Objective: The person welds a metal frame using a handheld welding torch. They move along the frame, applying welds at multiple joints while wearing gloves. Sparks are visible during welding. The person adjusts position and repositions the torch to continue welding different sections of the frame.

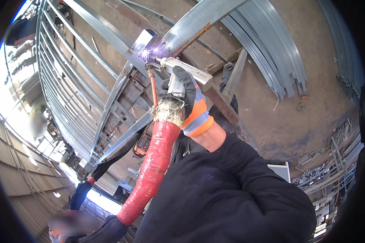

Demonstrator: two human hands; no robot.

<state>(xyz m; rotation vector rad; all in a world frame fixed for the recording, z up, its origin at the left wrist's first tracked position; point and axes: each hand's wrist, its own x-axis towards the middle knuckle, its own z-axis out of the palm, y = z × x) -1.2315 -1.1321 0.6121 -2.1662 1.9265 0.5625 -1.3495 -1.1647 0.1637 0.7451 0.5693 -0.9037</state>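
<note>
My right hand (190,95), in a black, grey and orange work glove, is closed round the grip of a pale handheld welding gun (190,73). A thick cable wrapped in red tape (154,162) runs from the grip to the lower left. An orange hose (153,87) leads up to the nozzle. At the gun's tip a bright violet-white spark glows on the joint of a short square metal tube (146,38) and a large curved steel beam (194,26). I cannot make out my left hand anywhere.
A curved frame of metal bars (69,81) spans the left. Steel strips (267,44) lie upper right; a loose glove (302,102) is on the floor. An orange-black tool (142,143) sits under the frame. Scrap metal (336,158) lies at right. Another person (79,194) is lower left.
</note>
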